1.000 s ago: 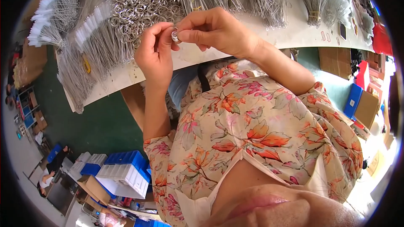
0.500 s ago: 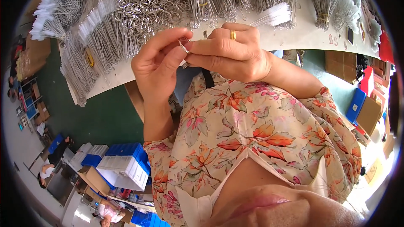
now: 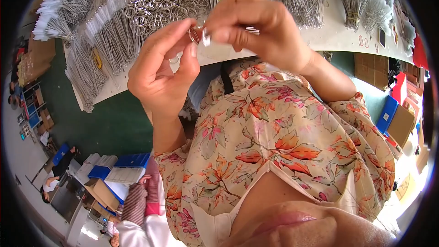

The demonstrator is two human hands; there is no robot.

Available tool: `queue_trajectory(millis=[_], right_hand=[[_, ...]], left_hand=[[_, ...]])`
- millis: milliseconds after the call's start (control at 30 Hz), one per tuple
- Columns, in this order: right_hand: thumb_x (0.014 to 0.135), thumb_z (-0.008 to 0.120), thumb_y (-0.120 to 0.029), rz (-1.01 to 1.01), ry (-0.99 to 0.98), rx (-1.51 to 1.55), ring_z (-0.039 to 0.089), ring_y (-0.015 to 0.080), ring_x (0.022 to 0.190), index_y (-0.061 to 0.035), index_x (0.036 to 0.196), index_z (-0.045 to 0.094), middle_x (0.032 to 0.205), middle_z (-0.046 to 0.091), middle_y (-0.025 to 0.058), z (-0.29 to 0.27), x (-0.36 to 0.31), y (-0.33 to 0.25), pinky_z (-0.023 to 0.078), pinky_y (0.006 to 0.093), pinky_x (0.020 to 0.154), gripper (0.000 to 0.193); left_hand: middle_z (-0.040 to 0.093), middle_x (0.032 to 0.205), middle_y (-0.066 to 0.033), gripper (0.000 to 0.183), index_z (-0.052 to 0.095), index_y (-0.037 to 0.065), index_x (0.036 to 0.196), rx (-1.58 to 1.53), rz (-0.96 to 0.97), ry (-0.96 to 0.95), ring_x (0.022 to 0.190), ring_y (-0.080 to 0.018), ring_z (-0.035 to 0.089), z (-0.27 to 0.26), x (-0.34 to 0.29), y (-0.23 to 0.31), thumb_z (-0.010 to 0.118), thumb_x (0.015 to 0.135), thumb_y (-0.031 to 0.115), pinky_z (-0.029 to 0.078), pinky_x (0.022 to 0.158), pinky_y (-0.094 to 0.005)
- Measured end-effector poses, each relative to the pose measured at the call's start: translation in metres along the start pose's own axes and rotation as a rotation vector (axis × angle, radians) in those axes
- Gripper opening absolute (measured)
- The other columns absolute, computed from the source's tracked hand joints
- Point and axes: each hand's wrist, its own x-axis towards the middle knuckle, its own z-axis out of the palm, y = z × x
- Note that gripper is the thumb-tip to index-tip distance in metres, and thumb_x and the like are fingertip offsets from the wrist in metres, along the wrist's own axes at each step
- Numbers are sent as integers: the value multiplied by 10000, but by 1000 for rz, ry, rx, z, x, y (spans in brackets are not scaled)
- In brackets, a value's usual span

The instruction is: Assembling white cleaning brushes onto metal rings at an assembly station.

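The left hand [image 3: 160,71] has its grip on a metal ring [image 3: 195,35], pinched between thumb and fingertips, raised just above the surface's [image 3: 338,41] near edge. The right hand [image 3: 267,32] has its fingertips closed on a shiny piece [image 3: 206,38] just beside that ring; blur makes it impossible to tell whether the two are joined.

Behind the left hand, well in from the near edge, spreads a heap of loose rings [image 3: 160,0]. Wire bundles [image 3: 299,2] lie to the right of the heap, and the right hand covers the lower part of some of them. Toward the left end, brushes with white bristles [image 3: 106,25] are packed tightly and reach to the near left corner, a yellow tool [image 3: 97,59] among them. Another brush bundle [image 3: 353,7] lies toward the right end, with small pink-edged pieces [image 3: 361,41] and a dark oblong [image 3: 382,38] nearer the edge.

The surface is pale, its near edge bowed by the lens. Below its right part stand a cardboard box [image 3: 371,71] and a blue container [image 3: 385,113]. Below the left corner runs a green floor [image 3: 109,128], with blue and white crates [image 3: 130,167] farther off. A co-worker's patterned sleeve [image 3: 135,203] partly hides those crates; another person [image 3: 50,185] in a white top is farther left.
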Motion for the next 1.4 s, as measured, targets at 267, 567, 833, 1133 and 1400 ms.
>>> queue_trajectory(millis=[267, 567, 833, 1133, 1400], right_hand=[[848, 647, -200, 674, -60, 516, 494, 54, 560, -28, 923, 677, 742, 626, 5, -1, 12, -3, 424, 203, 529, 190], [844, 644, -165, 633, -391, 303, 518, 67, 545, -3, 906, 665, 688, 619, 16, -14, 29, -3, 419, 220, 495, 175], [855, 626, -156, 555, -133, 432, 491, 45, 529, -17, 920, 656, 729, 627, 14, 15, 5, 10, 419, 204, 496, 156], [861, 600, -99, 472, 32, 211, 563, 81, 585, -22, 906, 642, 739, 645, 48, 21, 10, 2, 460, 227, 531, 99], [784, 624, -33, 133, 8, -151, 612, 257, 658, -53, 897, 652, 760, 613, 91, 23, 12, 6, 489, 318, 563, 119]], left_hand=[[611, 1022, -177, 310, 604, -92, 1032, 51, 40, 5, 881, -198, 633, 4, 8, -2, 606, 726, -143, 541, 775, -276], [637, 975, -170, 296, 606, -88, 1040, -153, -112, -117, 856, -182, 637, -16, 13, -10, 579, 748, -127, 539, 760, -273], [653, 947, -165, 236, 614, -85, 1012, -373, -391, -138, 793, -162, 644, -27, 21, -15, 575, 780, -58, 540, 691, -250], [644, 934, -111, 270, 608, -82, 1051, -221, -274, -89, 778, -101, 602, -27, 15, -16, 613, 783, -54, 467, 642, -183], [645, 932, -130, 249, 606, -86, 1048, -264, -423, -218, 782, -166, 649, -37, 21, -17, 593, 812, -7, 521, 678, -235]])
